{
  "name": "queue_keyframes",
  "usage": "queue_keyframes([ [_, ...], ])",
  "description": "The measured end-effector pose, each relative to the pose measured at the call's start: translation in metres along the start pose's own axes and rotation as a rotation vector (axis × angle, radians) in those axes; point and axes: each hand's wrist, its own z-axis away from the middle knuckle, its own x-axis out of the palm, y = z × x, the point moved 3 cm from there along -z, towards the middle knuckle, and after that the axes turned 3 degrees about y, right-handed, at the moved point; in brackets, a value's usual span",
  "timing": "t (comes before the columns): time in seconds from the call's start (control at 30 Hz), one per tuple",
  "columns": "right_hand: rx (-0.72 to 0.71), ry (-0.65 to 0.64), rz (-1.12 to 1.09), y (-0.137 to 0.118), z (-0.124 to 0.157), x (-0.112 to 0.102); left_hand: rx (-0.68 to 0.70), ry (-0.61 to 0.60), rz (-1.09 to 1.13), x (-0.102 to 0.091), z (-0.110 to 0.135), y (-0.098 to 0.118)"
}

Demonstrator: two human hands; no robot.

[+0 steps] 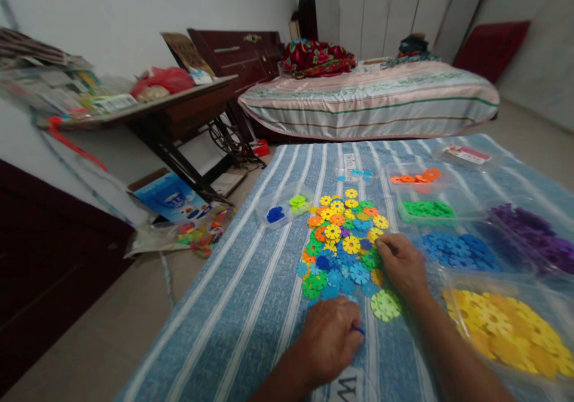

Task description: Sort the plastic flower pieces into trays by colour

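Note:
A heap of small plastic snowflake discs (343, 243) in yellow, orange, green and blue lies on a blue striped mat (251, 294). My right hand (402, 264) rests at the heap's right edge, fingers curled in a pinch against a green disc. My left hand (330, 337) sits nearer to me, closed around a blue disc (359, 330) that peeks out by the fingers. A pale green disc (385, 305) lies between the two hands.
Clear tubs to the right hold sorted discs: orange (417, 178), green (427, 209), blue (457, 251), purple (533, 234), yellow (515, 330). A small tray (284, 207) with blue and green discs lies left of the heap. A bed (372, 100), a cluttered table (147, 106) and a bag of pieces (201, 231) stand beyond.

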Motion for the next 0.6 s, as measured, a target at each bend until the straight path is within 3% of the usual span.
queue_keyframes([
  [0.13,-0.003,-0.005,-0.009,0.002,0.001,0.001,-0.029,0.002,0.179,-0.012,-0.002,-0.004],
  [0.27,-0.002,-0.008,-0.026,0.003,0.001,0.001,-0.117,0.181,0.236,-0.06,-0.012,-0.024],
  [0.43,0.007,-0.022,-0.009,0.002,0.001,0.003,-0.201,0.526,-0.024,-0.146,-0.038,-0.068],
  [0.5,0.015,-0.025,-0.004,0.001,0.0,0.003,-0.252,0.557,-0.175,-0.172,-0.052,-0.083],
  [0.6,0.021,-0.017,-0.006,0.001,0.0,0.003,-0.317,0.489,-0.356,-0.19,-0.073,-0.102],
])
